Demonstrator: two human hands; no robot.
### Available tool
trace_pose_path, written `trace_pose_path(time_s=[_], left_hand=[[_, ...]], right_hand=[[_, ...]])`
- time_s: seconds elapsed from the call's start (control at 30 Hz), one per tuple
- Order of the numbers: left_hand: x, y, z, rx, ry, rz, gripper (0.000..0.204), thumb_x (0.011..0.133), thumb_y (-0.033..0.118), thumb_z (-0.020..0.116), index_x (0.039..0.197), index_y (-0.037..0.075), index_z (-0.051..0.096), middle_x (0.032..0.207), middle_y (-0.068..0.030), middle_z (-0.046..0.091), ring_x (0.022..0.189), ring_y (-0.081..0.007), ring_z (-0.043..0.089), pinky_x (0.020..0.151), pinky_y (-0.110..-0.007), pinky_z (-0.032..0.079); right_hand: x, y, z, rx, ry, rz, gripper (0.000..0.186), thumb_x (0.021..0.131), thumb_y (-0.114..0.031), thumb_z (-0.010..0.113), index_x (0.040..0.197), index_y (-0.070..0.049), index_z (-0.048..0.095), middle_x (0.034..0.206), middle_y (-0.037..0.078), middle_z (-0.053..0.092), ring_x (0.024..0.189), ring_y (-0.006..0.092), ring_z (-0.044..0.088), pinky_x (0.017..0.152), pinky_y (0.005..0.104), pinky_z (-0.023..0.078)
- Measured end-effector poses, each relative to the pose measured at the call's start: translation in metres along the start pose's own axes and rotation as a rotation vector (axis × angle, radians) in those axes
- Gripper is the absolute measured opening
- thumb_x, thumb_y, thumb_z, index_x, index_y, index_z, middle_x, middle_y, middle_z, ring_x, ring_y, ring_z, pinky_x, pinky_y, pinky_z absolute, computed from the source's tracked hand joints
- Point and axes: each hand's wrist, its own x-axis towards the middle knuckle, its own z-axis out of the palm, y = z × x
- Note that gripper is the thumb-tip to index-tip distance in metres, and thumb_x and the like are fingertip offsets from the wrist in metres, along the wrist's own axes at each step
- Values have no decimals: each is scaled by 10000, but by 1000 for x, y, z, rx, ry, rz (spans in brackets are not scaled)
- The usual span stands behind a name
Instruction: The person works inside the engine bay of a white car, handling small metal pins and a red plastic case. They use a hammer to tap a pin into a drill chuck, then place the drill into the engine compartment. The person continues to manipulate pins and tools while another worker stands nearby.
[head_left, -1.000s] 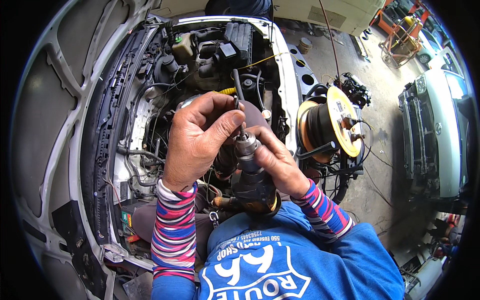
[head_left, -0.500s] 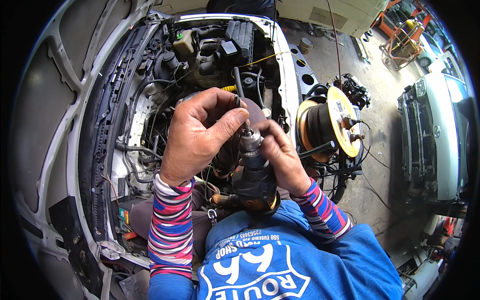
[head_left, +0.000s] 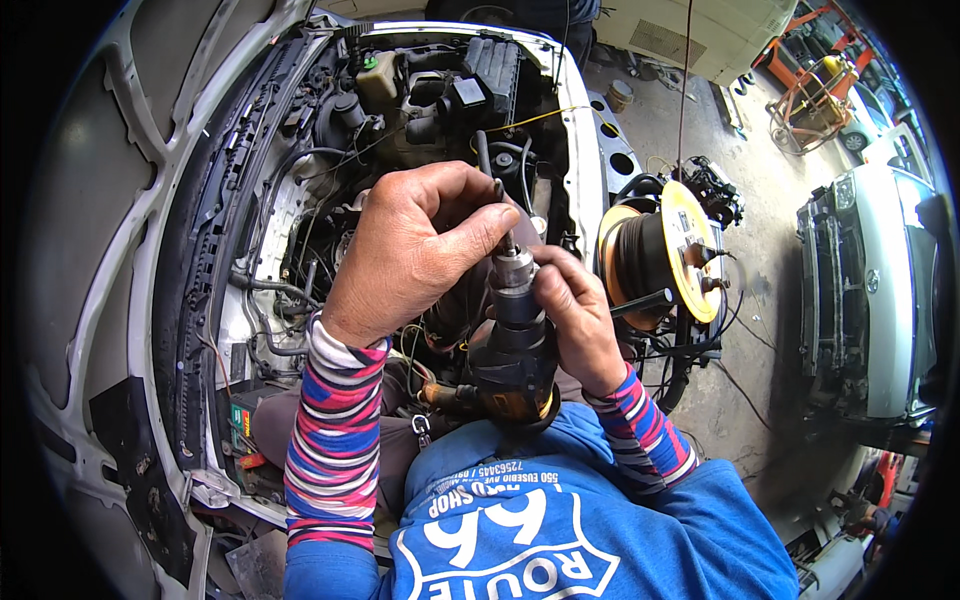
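A black-and-yellow power drill (head_left: 515, 365) rests upright against my lap, its silver chuck (head_left: 513, 270) pointing away from me. My left hand (head_left: 410, 250) pinches a thin drill bit (head_left: 508, 243) between thumb and fingers, just above the chuck jaws. The bit's lower end meets the chuck; how deep it sits is hidden. My right hand (head_left: 580, 320) grips the chuck from the right side, its thumb and bent fingers pressed on the collar. Both hands are over the open engine bay (head_left: 400, 130) of a white car.
The raised hood (head_left: 110, 250) stands at left. Along the right runs the white fender edge (head_left: 585, 150), with a yellow cable reel (head_left: 690, 250) beside it. A white car (head_left: 880, 290) without its front bumper stands farther right, and a wheeled cart (head_left: 812, 105) stands behind.
The right thumb and fingers have shifted slightly around the chuck. The left hand keeps its pinch on the bit. The whole view has moved a little.
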Motion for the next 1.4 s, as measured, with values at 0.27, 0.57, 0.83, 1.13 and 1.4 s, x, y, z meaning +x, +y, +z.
trace_pose_path(time_s=[0.27,0.57,0.83,1.13,1.4], left_hand=[[-3,-19,2,-28,-16,-5,179,978,145,691,1000,-29,727,920,-44,705,832,-102,692,739,-239,579],[-1,-19,-2,11,-49,110,199,993,156,668,1000,-24,753,911,-47,717,834,-100,684,749,-238,552],[3,-21,-4,22,-50,158,179,981,134,671,997,-23,753,921,-48,700,846,-90,656,745,-232,517],[5,-27,-7,18,-187,201,176,980,113,647,1055,-22,732,1027,-85,714,983,-162,679,876,-301,536],[3,-36,-1,-115,-34,203,262,999,239,686,1029,-17,733,913,-34,683,842,-97,652,745,-232,517]], right_hand=[[6,2,2,164,-40,47,517,1093,-402,485,1356,33,574,1192,76,661,1101,119,596,997,281,454],[8,3,-3,121,-89,99,404,1083,-339,529,1271,11,601,1129,37,638,1053,90,553,955,254,433],[9,0,2,143,-29,91,355,1078,-306,548,1250,1,594,1110,20,622,1034,75,533,930,247,434],[6,2,-3,75,-36,56,459,1124,-311,409,1352,53,569,1187,88,666,1084,129,597,985,274,452],[10,10,-5,50,-91,104,539,1110,-397,362,1426,23,479,1152,211,692,975,250,719,876,362,586]])
